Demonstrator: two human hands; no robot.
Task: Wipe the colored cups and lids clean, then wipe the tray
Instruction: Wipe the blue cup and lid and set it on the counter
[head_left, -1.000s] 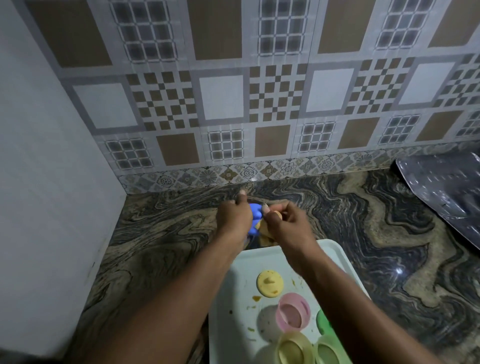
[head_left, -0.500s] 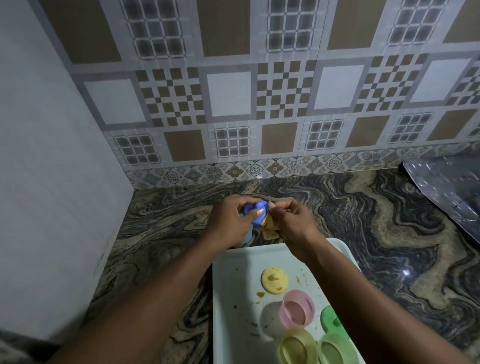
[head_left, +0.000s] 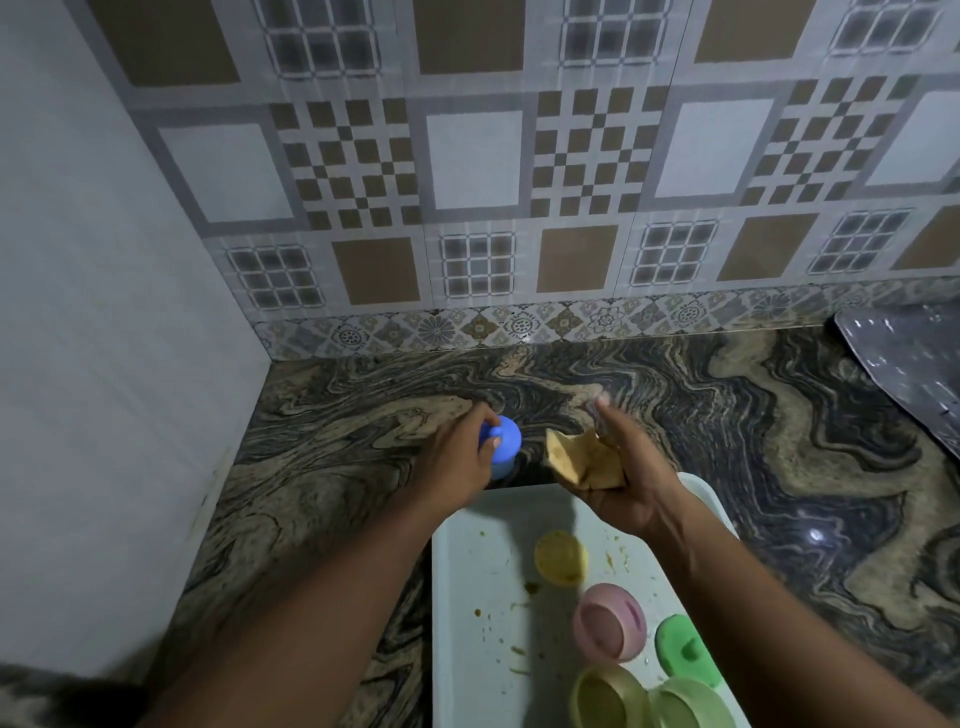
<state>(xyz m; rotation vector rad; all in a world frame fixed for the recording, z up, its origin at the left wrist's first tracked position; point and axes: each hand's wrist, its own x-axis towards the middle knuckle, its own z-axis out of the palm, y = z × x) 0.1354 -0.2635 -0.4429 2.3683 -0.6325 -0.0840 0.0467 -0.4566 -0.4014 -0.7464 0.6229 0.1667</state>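
Observation:
My left hand (head_left: 460, 457) pinches a blue lid (head_left: 504, 441) by its knob, over a blue cup partly hidden below it on the counter, just beyond the tray. My right hand (head_left: 628, 467) grips a crumpled yellow-brown cloth (head_left: 582, 460), with its forefinger sticking out. The white tray (head_left: 467, 597) lies near me, spotted with food bits. On it are a yellow lid (head_left: 561, 557), a pink cup (head_left: 608, 629), a green lid (head_left: 685, 649), a yellow cup (head_left: 608, 699) and a pale green cup (head_left: 691, 706).
The swirled marble counter (head_left: 337, 467) runs back to a tiled wall (head_left: 467, 182). A plain white wall (head_left: 104, 364) closes the left side. A dark shiny sheet (head_left: 914, 364) lies at the far right of the counter.
My hands were together at the blue piece and have come apart. The left hand went left with the blue lid; the right hand drew back with the cloth.

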